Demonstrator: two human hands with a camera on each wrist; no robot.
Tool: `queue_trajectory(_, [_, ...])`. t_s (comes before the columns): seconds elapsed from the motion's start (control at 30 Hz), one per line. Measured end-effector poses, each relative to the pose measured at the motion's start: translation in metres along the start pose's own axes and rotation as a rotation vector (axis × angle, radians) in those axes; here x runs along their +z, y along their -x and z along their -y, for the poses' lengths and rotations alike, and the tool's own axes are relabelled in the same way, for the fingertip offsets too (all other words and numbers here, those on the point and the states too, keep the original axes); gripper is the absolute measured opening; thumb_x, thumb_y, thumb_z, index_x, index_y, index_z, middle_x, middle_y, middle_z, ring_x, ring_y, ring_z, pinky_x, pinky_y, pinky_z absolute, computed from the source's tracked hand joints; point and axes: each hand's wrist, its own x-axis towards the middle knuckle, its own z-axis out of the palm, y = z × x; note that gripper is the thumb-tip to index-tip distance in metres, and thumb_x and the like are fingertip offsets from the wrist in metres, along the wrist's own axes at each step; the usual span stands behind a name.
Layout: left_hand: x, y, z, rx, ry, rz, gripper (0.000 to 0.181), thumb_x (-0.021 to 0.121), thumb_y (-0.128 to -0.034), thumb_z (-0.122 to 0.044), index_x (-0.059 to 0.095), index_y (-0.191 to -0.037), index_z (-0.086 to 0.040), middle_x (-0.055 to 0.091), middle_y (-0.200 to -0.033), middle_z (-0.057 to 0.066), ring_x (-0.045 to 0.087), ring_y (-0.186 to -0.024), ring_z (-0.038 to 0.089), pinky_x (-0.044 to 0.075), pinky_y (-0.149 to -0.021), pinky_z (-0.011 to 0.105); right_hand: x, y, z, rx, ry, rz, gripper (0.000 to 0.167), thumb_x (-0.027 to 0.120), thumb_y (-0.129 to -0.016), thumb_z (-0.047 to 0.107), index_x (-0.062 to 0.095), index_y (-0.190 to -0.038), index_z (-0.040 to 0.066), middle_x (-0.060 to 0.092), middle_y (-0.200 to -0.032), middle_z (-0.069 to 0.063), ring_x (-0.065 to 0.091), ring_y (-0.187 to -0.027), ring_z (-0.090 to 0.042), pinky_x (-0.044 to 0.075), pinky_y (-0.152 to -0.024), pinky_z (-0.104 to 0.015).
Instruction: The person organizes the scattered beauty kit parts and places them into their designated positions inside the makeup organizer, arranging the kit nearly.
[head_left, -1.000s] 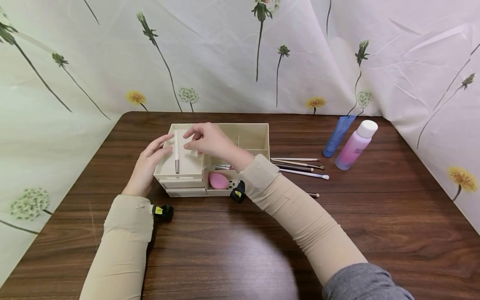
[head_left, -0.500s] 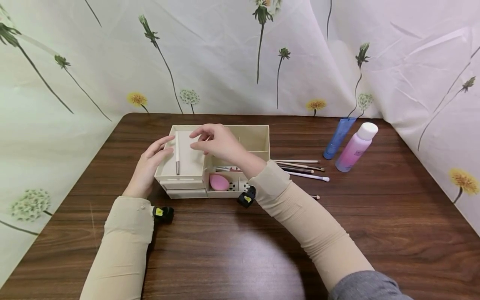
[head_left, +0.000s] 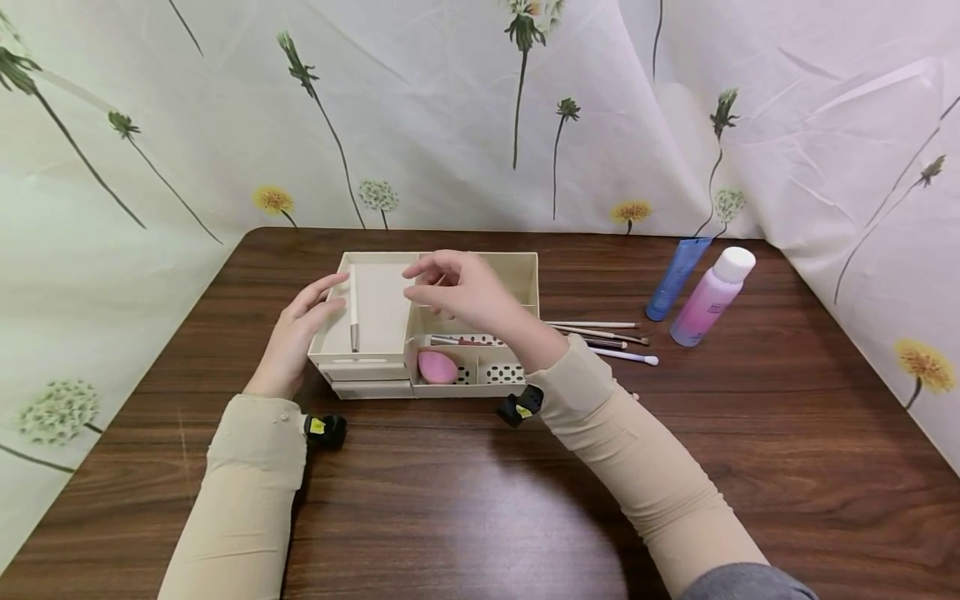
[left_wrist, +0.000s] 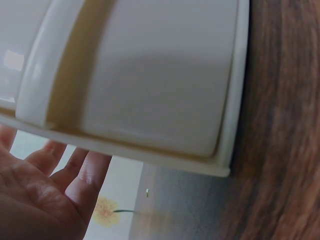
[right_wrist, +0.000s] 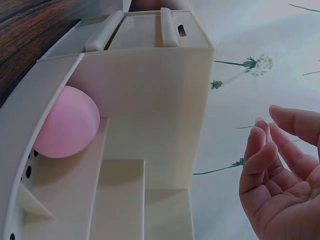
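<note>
A cream organizer box (head_left: 367, 360) stands on the table in the head view, its left part a flat raised top with drawers below. On that top lies a white-handled brush (head_left: 354, 308). My left hand (head_left: 288, 333) rests against the box's left side, fingers extended over the rim; in the left wrist view the hand (left_wrist: 55, 190) is beside the drawer front (left_wrist: 160, 80). Above the box's middle hovers my right hand (head_left: 472, 292), fingers bent loosely and holding nothing. A pink sponge (head_left: 437, 367) sits in the front compartment, also the pink sponge (right_wrist: 68, 122) in the right wrist view.
Several brushes (head_left: 626, 356) lie right of the box, partly behind the right forearm. Farther right stand a blue tube (head_left: 677, 279) and a pink bottle with a white cap (head_left: 711, 298). A flowered cloth (head_left: 450, 117) hangs behind the brown table (head_left: 420, 517).
My right hand has moved right, from over the raised top to over the open compartments, uncovering more of the front compartment. My left hand has stayed at the box's left side.
</note>
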Motion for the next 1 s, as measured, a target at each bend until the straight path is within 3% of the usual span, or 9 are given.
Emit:
queue_trajectory(0.1, [0.000, 0.000, 0.000, 0.001, -0.003, -0.003, 0.047, 0.056, -0.1002, -0.036, 0.049, -0.146, -0.030, 0.029, -0.163, 0.005, 0.028, -0.145, 0.020, 0.023, -0.119, 0.044, -0.005, 0.007, -0.001, -0.014, 0.000, -0.016, 0.030, 0.069, -0.092, 0.015, 0.068, -0.119, 0.003, 0.065, -0.093, -0.005, 0.063, -0.079, -0.028, 0.052, -0.064, -0.028])
queue_trajectory(0.37, [0.000, 0.000, 0.001, 0.004, 0.003, -0.002, 0.047, 0.056, -0.1000, -0.035, 0.050, -0.146, -0.030, 0.030, -0.162, 0.005, 0.031, -0.142, 0.018, 0.026, -0.117, 0.041, -0.018, 0.023, -0.006, -0.042, -0.013, -0.060, 0.025, 0.070, -0.092, 0.015, 0.070, -0.115, 0.007, 0.067, -0.090, -0.006, 0.061, -0.068, -0.015, 0.050, -0.059, -0.028])
queue_trajectory(0.63, [0.000, 0.000, 0.001, 0.006, -0.003, -0.005, 0.047, 0.056, -0.1001, -0.035, 0.050, -0.146, -0.030, 0.030, -0.162, 0.005, 0.031, -0.141, 0.017, 0.027, -0.116, 0.040, -0.028, 0.042, -0.012, -0.043, -0.040, -0.093, 0.025, 0.071, -0.091, 0.013, 0.070, -0.115, 0.005, 0.067, -0.090, -0.006, 0.061, -0.078, -0.040, 0.050, -0.059, -0.025])
queue_trajectory(1.0, [0.000, 0.000, 0.002, 0.016, -0.007, -0.005, 0.047, 0.056, -0.1004, -0.034, 0.049, -0.146, -0.029, 0.030, -0.162, 0.004, 0.029, -0.144, 0.018, 0.024, -0.118, 0.041, -0.046, 0.064, -0.023, -0.040, -0.036, -0.168, 0.024, 0.072, -0.090, 0.013, 0.070, -0.114, 0.006, 0.067, -0.085, 0.000, 0.061, -0.072, -0.025, 0.047, -0.058, -0.025])
